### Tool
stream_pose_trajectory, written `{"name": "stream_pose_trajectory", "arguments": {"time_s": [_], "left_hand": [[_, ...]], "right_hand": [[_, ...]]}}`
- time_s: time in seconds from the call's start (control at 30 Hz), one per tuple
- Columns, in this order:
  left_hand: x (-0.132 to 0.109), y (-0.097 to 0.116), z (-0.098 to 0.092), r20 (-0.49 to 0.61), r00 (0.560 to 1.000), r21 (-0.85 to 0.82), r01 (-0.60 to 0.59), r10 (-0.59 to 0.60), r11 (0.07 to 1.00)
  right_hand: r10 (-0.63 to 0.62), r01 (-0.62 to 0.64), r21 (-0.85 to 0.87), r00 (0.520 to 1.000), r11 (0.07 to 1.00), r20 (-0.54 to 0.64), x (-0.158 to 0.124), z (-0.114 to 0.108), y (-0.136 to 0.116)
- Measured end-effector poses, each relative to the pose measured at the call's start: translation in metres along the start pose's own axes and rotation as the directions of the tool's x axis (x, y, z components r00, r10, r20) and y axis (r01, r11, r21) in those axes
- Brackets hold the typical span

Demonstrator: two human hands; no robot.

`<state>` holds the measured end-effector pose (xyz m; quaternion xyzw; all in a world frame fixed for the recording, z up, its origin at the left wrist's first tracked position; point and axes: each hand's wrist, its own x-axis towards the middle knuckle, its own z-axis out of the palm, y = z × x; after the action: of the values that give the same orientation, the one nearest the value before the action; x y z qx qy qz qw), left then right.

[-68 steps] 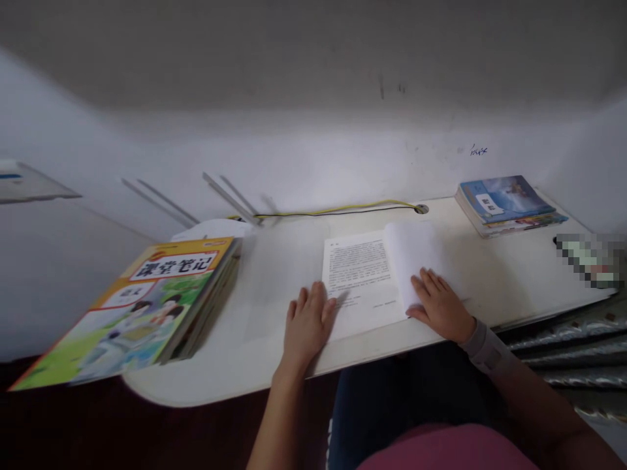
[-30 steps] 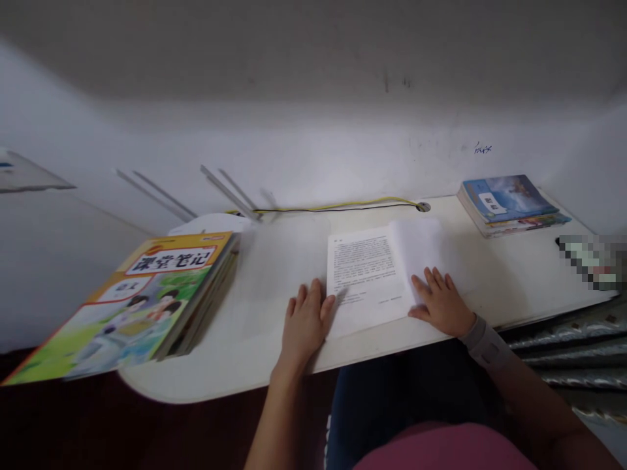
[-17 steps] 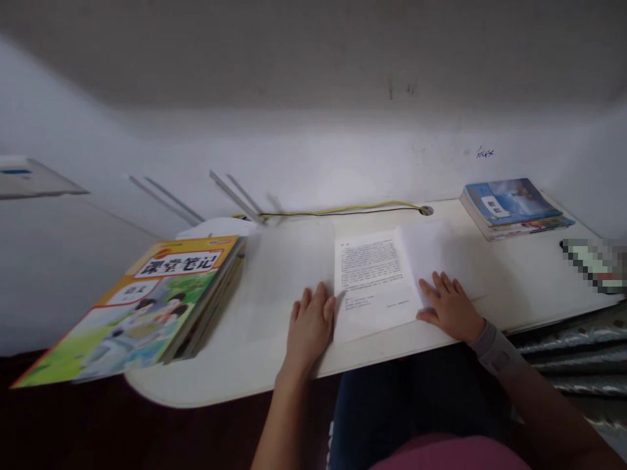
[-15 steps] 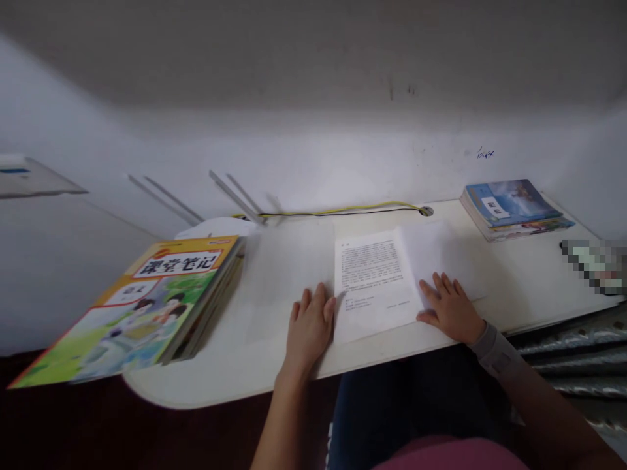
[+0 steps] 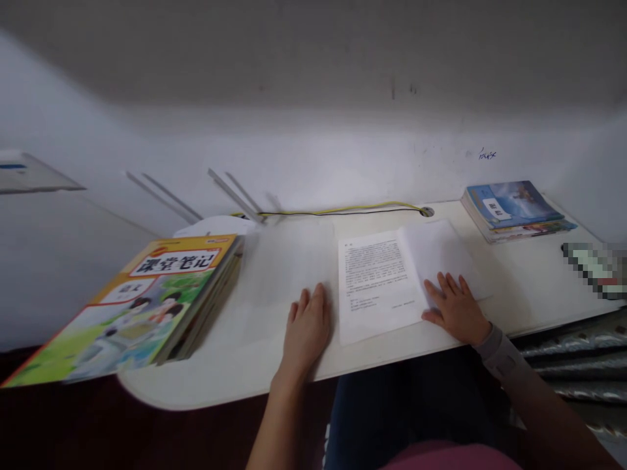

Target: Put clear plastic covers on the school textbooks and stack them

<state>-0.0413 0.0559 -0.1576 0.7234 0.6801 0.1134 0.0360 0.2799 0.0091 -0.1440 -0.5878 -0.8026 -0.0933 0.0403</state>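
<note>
The left hand lies flat on the tabletop, just beside the edge of the printed papers. The right hand rests with spread fingers on the papers' raised, folded-back sheet, a gray wrist brace above it. Left of the hands sits a thick notebook stack; at the far corner lie smaller books, near a yellow cable.

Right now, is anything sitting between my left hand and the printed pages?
Nothing visible is. Your left hand rests on the white desk, just left of the printed pages, with only a thin strip of desk between them.
</note>
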Motion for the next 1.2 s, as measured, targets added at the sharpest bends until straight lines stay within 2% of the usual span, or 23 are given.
{"name": "stream_pose_trajectory", "arguments": {"time_s": [0.27,0.7,0.83,0.9,1.03,1.13,1.2], "left_hand": [[0.000,0.000,0.000,0.003,1.000,0.007,-0.008,0.008,1.000],[-0.001,0.001,0.001,-0.022,1.000,-0.019,-0.010,0.010,1.000],[-0.001,-0.001,0.006,-0.104,0.994,-0.041,-0.042,0.037,0.998],[-0.001,-0.002,0.006,-0.170,0.985,-0.069,-0.053,0.041,0.996],[-0.001,0.003,-0.003,-0.189,0.982,-0.125,-0.044,0.019,0.991],[0.000,0.008,-0.016,-0.147,0.988,-0.196,0.012,-0.042,0.981],[0.002,0.012,-0.023,-0.087,0.989,-0.304,0.085,-0.116,0.949]], "right_hand": [[-0.017,0.016,0.016,1.000,1.000,0.014,-0.004,0.007,0.006],[0.090,-0.091,-0.057,0.996,0.994,-0.020,0.005,0.002,-0.005],[0.111,-0.112,-0.030,0.993,0.993,-0.038,0.004,0.000,-0.010],[0.073,-0.073,0.006,0.995,0.997,-0.063,0.004,-0.001,-0.014],[-0.052,0.059,0.096,0.996,0.994,-0.066,0.003,-0.005,-0.024],[-0.043,0.051,0.150,0.997,0.987,-0.058,0.003,-0.008,-0.028],[-0.043,0.060,0.205,0.995,0.977,-0.088,0.006,-0.011,-0.029]]}}
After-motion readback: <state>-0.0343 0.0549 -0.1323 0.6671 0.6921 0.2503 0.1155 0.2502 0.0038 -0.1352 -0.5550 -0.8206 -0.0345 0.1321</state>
